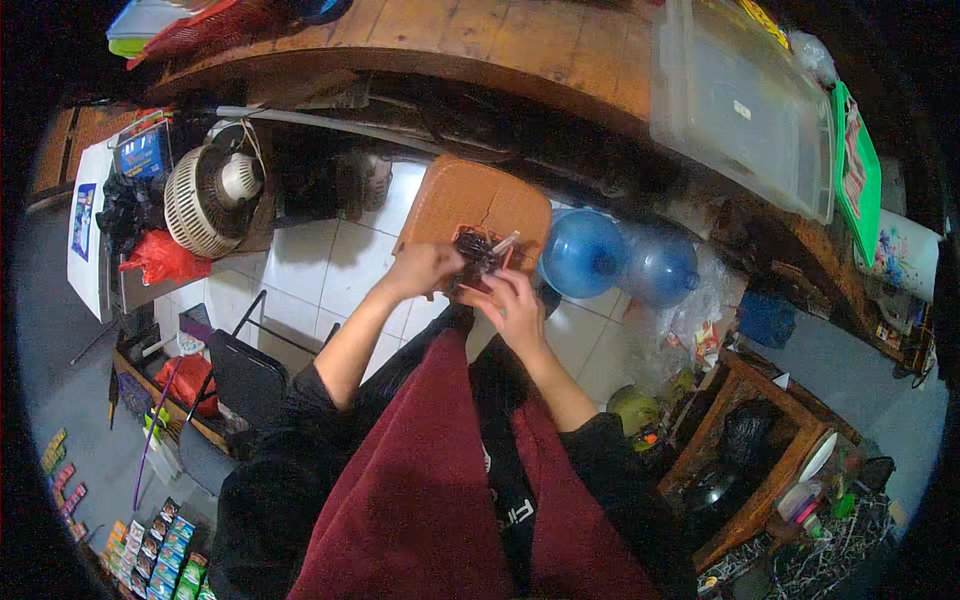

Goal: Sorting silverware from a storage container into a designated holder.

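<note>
A brown woven-pattern stool point(478, 195) stands in front of me, its top showing a crack. At its near edge lies a small dark, shiny bundle point(474, 250) with thin orange-red edges and a pale strip; its exact kind is too small to tell. My left hand point(428, 270) is at the bundle's left side, fingers closed and pressed against it. From the near right, my right hand point(508, 300) pinches the bundle's lower edge with bent fingers. Parts of the bundle are hidden behind the fingers of both hands.
Two blue water jugs, one nearer point(582, 252) and one farther right point(662, 270), stand beside the stool. A wooden bench point(480, 35) runs across the far side, bearing a clear plastic bin point(745, 115). A fan point(212, 195) stands left, near a black folding chair point(250, 385).
</note>
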Demonstrator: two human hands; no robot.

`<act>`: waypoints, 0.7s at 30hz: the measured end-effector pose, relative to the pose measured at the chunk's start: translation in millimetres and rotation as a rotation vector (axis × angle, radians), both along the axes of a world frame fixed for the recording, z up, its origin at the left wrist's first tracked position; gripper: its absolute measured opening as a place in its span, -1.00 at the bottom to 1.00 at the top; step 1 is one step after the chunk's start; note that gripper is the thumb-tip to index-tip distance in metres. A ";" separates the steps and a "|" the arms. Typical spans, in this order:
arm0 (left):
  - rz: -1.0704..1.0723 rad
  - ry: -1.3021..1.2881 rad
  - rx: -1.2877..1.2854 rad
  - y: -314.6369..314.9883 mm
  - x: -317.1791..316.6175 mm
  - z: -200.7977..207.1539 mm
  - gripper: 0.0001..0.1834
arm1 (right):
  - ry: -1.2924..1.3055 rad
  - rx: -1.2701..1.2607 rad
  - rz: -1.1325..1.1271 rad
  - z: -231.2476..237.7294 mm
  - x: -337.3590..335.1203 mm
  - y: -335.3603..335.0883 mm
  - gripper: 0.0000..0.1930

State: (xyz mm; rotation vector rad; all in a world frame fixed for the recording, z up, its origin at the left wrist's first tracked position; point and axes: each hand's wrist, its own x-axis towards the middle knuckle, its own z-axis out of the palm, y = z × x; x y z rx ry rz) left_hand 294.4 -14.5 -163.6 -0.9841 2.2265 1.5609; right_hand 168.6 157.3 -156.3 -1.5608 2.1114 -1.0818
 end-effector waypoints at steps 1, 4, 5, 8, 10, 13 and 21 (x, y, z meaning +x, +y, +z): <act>0.053 0.097 0.034 -8.8 6.7 -10.1 -0.72 | -0.001 -0.001 0.001 -3.2 -0.2 3.8 -0.66; 0.632 0.287 0.193 -20.4 32.2 -68.1 -0.64 | -0.394 -0.026 -0.235 -31.9 -0.1 15.3 -0.36; 0.700 0.183 0.603 -18.5 21.7 -65.0 -0.52 | -0.307 0.093 -0.227 -51.5 -8.5 19.9 -0.28; 0.537 0.191 0.661 3.7 26.6 -99.9 -0.37 | -0.298 0.217 -0.177 -63.0 -5.9 -3.4 -0.15; 0.588 0.216 0.729 23.1 11.2 -105.5 -0.38 | -0.361 0.231 -0.166 -64.3 -8.8 -14.7 -0.11; 0.674 0.259 0.751 35.9 -7.2 -100.3 -0.49 | -0.524 0.294 -0.181 -67.2 -14.0 -18.3 -0.09; 0.740 0.199 0.912 58.5 -4.0 -125.4 -0.40 | -0.567 0.111 -0.140 -84.2 -3.5 19.7 0.08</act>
